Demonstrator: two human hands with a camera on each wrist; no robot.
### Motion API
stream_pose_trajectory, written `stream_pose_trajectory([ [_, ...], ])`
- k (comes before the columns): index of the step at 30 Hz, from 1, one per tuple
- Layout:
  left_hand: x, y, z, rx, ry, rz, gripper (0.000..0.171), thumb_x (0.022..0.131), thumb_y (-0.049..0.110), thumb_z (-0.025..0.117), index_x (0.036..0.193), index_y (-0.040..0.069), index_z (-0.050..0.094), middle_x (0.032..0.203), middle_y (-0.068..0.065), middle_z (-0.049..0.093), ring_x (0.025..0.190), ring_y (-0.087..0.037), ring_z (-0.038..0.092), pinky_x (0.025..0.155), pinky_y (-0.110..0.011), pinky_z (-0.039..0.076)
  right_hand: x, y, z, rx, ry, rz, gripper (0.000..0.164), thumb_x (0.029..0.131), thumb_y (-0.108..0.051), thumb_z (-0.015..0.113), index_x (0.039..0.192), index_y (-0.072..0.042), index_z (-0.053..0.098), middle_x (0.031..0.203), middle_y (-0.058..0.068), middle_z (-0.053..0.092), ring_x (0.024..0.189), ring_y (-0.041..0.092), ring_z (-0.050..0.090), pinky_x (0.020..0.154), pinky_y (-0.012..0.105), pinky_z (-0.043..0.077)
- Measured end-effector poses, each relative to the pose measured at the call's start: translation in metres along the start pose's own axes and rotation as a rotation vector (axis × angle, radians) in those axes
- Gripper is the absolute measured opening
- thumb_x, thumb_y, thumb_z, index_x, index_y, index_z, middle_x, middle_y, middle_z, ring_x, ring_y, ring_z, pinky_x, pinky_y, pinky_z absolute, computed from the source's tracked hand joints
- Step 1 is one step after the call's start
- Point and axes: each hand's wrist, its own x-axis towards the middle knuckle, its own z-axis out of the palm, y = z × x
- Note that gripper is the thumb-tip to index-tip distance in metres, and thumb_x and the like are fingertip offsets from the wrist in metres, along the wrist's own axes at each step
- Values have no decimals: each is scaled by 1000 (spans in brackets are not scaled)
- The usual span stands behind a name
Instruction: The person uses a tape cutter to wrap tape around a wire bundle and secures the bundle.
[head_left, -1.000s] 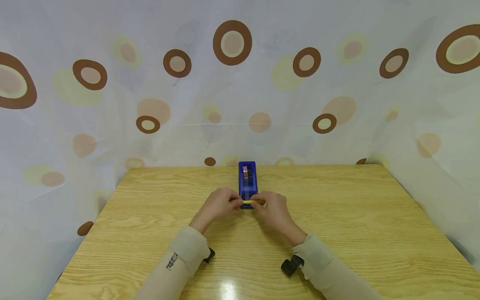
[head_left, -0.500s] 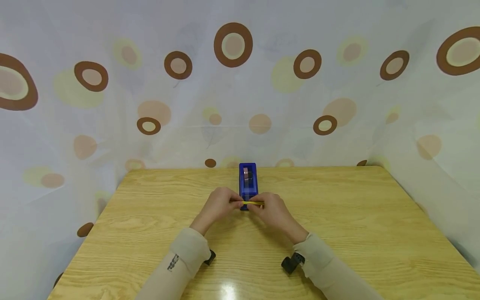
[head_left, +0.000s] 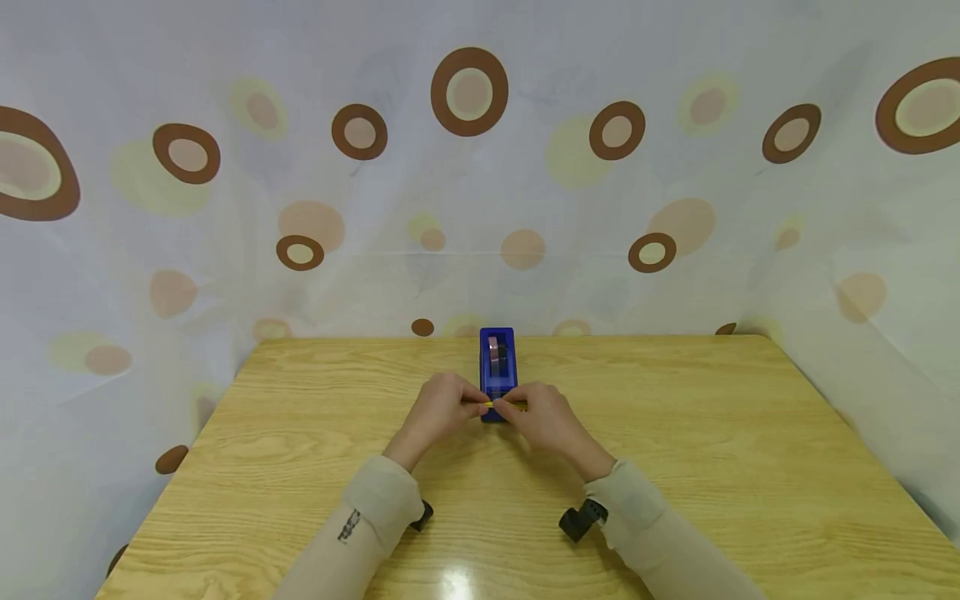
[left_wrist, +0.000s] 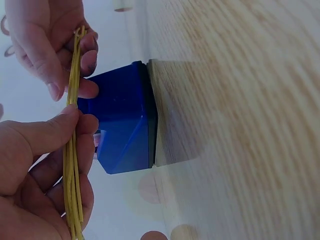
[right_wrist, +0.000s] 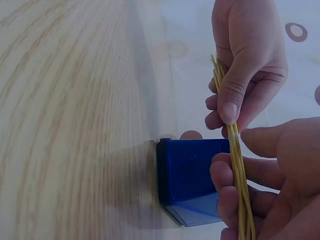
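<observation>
A bundle of thin yellow strands (left_wrist: 75, 170) runs lengthwise through both hands. My left hand (head_left: 444, 406) pinches it between thumb and fingers. Close beside it, my right hand (head_left: 547, 417) pinches the same bundle, thumb near the left fingertips. The right wrist view shows a shiny patch on the strands (right_wrist: 241, 192) between the two thumbs. Just behind the fingers stands a blue tape dispenser (head_left: 498, 382) with a roll of tape (head_left: 493, 357) in it. The hands hide part of its front end in the head view.
The wooden table (head_left: 300, 467) reaches back to a patterned cloth (head_left: 480, 183) with brown rings. Black wrist cameras sit at both cuffs, the right-hand camera (head_left: 579, 522) showing more fully. Light glares on the table's near edge.
My right thumb and fingers have shifted slightly left along the bundle, nearer the left fingertips. Less yellow shows between the hands. The dispenser stays where it was.
</observation>
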Motion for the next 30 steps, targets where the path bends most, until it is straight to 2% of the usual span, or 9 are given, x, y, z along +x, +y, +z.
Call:
stream_pose_trajectory([
  [4, 0, 0, 2, -12, 13, -7, 9, 88, 11, 76, 95, 7, 81, 90, -4, 75, 83, -16, 71, 68, -26, 56, 1, 2, 3, -9, 29, 11, 21, 99, -20, 63, 95, -6, 78, 86, 5, 71, 61, 13, 53, 60, 30, 43],
  [10, -1, 0, 3, -22, 27, -15, 9, 87, 10, 77, 94, 7, 80, 91, -3, 75, 81, -15, 70, 66, -25, 55, 4, 3, 6, -31, 62, 21, 20, 97, -19, 66, 88, -7, 78, 81, 6, 71, 59, 13, 51, 57, 29, 41],
  [17, 1, 0, 6, 10, 52, 0, 8, 85, 10, 78, 92, 8, 81, 90, -3, 75, 80, -15, 70, 66, -25, 55, 3, 0, 6, -43, 115, 36, 14, 93, -17, 71, 86, -7, 79, 78, -1, 71, 62, 11, 56, 57, 30, 46],
  [24, 1, 0, 7, -3, 71, -1, 7, 83, 9, 80, 89, 8, 81, 89, -3, 75, 79, -17, 70, 66, -26, 55, 3, 0, 10, -10, 183, 52, 9, 89, -16, 76, 83, -10, 80, 79, -2, 72, 72, 13, 65, 68, 36, 54],
  [30, 2, -1, 6, -10, 77, 1, 7, 82, 9, 81, 88, 8, 81, 87, -3, 75, 79, -16, 70, 66, -26, 55, 4, 1, 13, -4, 230, 57, 8, 87, -16, 78, 81, -11, 80, 79, -2, 72, 79, 17, 68, 75, 41, 55],
])
